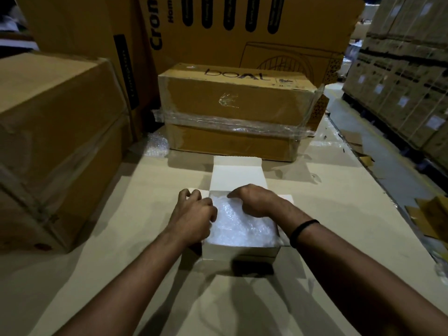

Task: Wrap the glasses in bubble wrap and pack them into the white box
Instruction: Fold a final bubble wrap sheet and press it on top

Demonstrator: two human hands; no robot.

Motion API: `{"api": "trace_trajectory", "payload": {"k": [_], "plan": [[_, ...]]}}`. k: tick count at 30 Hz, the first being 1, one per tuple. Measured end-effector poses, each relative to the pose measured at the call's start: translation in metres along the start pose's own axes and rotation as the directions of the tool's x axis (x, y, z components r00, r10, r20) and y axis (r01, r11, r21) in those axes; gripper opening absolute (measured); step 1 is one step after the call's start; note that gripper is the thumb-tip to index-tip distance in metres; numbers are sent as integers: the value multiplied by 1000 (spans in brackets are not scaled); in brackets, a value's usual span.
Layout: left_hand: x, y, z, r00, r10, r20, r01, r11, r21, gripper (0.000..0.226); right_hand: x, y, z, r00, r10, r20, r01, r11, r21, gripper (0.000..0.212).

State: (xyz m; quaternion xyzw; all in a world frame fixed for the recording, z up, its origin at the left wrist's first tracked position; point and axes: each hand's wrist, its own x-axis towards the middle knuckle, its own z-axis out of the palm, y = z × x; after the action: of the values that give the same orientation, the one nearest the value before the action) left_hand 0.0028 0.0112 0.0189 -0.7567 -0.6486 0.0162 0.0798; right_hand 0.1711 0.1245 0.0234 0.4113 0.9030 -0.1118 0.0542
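White box at centre frame, lid flap up, bubble-wrapped bundle inside it — left hand fingers curled over the box's left flap, right hand fingers hooked down into the wrap — grip unclear

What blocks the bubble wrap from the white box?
Nothing visible. The lid stands open at the far side; the bubble wrap already sits inside the white box, right hand on it, left hand at its left edge.
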Motion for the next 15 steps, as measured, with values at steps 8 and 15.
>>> {"api": "trace_trajectory", "payload": {"k": [8,15], "plan": [[-20,15,5,996,37,86,-40,999,36,45,18,-5,-3,980,56,190,-40,995,-91,46],[-41,25,17,991,3,-137,-19,993,-114,36,29,-44,-6,983,-102,151,119,986,-115,59]]}}
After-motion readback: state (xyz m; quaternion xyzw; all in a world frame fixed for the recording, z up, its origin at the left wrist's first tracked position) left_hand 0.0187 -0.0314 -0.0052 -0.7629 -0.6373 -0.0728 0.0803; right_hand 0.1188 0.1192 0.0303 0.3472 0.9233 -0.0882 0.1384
